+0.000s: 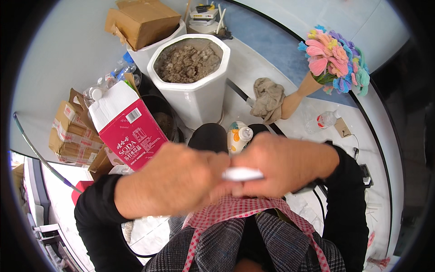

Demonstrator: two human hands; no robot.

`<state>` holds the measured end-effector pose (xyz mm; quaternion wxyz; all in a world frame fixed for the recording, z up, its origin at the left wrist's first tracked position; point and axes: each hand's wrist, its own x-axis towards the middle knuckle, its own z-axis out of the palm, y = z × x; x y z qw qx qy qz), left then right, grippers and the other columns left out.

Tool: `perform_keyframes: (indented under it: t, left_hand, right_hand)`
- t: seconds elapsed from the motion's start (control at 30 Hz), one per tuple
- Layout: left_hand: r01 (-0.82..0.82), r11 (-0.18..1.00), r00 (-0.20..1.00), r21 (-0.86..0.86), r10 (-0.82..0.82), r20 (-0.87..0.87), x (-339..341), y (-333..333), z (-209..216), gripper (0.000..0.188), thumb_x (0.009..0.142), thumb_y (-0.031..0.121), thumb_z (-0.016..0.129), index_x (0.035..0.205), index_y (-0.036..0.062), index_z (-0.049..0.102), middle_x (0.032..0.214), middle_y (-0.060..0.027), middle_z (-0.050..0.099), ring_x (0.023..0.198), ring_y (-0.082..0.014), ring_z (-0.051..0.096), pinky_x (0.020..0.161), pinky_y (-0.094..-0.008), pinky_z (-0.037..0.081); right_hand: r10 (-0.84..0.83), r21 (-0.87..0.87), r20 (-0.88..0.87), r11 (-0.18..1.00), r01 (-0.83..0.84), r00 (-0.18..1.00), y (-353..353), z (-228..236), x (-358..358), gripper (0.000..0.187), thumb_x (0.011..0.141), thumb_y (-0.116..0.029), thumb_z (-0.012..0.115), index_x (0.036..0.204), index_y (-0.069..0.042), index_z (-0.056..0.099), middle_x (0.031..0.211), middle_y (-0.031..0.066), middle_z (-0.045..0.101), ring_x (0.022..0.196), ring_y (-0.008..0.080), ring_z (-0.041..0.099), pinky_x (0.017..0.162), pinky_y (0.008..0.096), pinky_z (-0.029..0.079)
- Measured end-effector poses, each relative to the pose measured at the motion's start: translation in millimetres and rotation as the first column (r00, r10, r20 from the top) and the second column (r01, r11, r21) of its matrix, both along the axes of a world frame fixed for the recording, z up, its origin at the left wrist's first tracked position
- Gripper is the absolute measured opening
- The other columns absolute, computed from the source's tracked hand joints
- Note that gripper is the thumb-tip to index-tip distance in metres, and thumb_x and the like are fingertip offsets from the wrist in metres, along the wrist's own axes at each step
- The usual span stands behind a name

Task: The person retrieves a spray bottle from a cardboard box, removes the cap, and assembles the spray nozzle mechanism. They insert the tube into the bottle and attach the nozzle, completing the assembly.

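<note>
Head: hands [179, 174] [274, 161] clear of planter rim [190, 86]

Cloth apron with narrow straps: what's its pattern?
The narrow-strapped cloth apron shows a pink-and-red check, best in the head view.

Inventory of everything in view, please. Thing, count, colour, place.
White item: 1, white, blurred, at the hands
Patterned bottle: 1, orange and white, beyond the hands
Front planter: 1, white, soil inside, upper centre
Rear planter: 1, white, behind it
Open box: 1, brown, on rear planter
Router-like devices: count unclear, white, top centre
Carton: 1, red and white, left
Taped box: 1, brown, far left
Plastic bottles: several, clear, behind carton
Bouquet: 1, multicoloured, upper right
Cloth: 1, grey-brown, below-left of bouquet
Labelled bottle: 1, clear and red, right
Apron: 1, pink check, worn
Left hand: 1, black sleeve, centre
Right hand: 1, black sleeve, centre
</note>
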<state>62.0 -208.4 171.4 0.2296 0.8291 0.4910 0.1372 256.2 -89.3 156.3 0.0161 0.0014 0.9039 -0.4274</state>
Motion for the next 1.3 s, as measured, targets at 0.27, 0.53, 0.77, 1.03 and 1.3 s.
perform_keyframes:
  t: [0.27, 0.53, 0.77, 1.03, 1.3]
  left_hand:
    - [0.201, 0.948, 0.954, 0.246, -0.247, 0.171, 24.3, -40.3, -50.3, 0.03, 0.086, 0.032, 0.074, 0.081, 0.0055, 0.063, 0.063, -0.0032, 0.054, 0.049, -0.019, 0.059, 0.04, -0.0314, 0.044]
    - [0.185, 0.975, 0.903, 0.122, -0.218, 0.371, 32.4, -45.1, -75.8, 0.034, 0.089, 0.032, 0.071, 0.076, 0.005, 0.056, 0.058, -0.0029, 0.054, 0.047, -0.0208, 0.059, 0.038, -0.0331, 0.044]
    - [0.151, 0.959, 0.953, 0.241, -0.206, 0.222, 29.4, -43.0, -74.9, 0.035, 0.088, 0.033, 0.072, 0.077, 0.0039, 0.056, 0.06, -0.0034, 0.053, 0.047, -0.0203, 0.058, 0.038, -0.0324, 0.044]
    - [0.126, 0.979, 0.92, 0.162, -0.177, 0.35, 25.8, -35.5, -84.7, 0.037, 0.091, 0.035, 0.069, 0.075, 0.0042, 0.056, 0.06, -0.0061, 0.052, 0.048, -0.0241, 0.057, 0.041, -0.0344, 0.045]
    - [0.088, 0.994, 0.888, -0.071, -0.046, 0.457, 4.1, -27.7, -84.3, 0.028, 0.098, 0.026, 0.063, 0.083, 0.0029, 0.059, 0.064, -0.0106, 0.056, 0.053, -0.031, 0.059, 0.046, -0.0384, 0.046]
  right_hand:
    - [0.027, 0.004, -0.102, 1.0, -0.027, 0.994, -49.3, -16.2, 40.7, 0.03, 0.09, -0.027, 0.068, 0.084, -0.001, 0.056, 0.069, 0.0147, 0.06, 0.063, 0.0356, 0.065, 0.054, 0.0433, 0.051]
    - [0.022, 0.07, -0.109, 0.997, -0.015, 0.994, -56.1, -31.6, 49.0, 0.027, 0.082, -0.021, 0.075, 0.081, -0.002, 0.055, 0.068, 0.0086, 0.058, 0.06, 0.0247, 0.063, 0.047, 0.0358, 0.047]
    - [0.003, 0.151, -0.177, 0.988, 0.024, 0.984, -50.9, -41.6, 45.3, 0.027, 0.082, -0.021, 0.075, 0.081, -0.004, 0.055, 0.068, 0.0086, 0.057, 0.06, 0.0249, 0.062, 0.048, 0.0357, 0.047]
    - [0.011, -0.003, -0.052, 1.0, -0.011, 0.999, -38.7, -40.8, 41.6, 0.026, 0.083, -0.022, 0.074, 0.082, -0.004, 0.055, 0.069, 0.0086, 0.056, 0.063, 0.0283, 0.062, 0.051, 0.0382, 0.048]
    - [-0.126, -0.013, -0.103, 0.992, 0.125, 0.987, -10.5, -37.3, 49.0, 0.032, 0.083, -0.023, 0.077, 0.104, 0.001, 0.07, 0.079, 0.0128, 0.068, 0.065, 0.0272, 0.067, 0.057, 0.0339, 0.051]
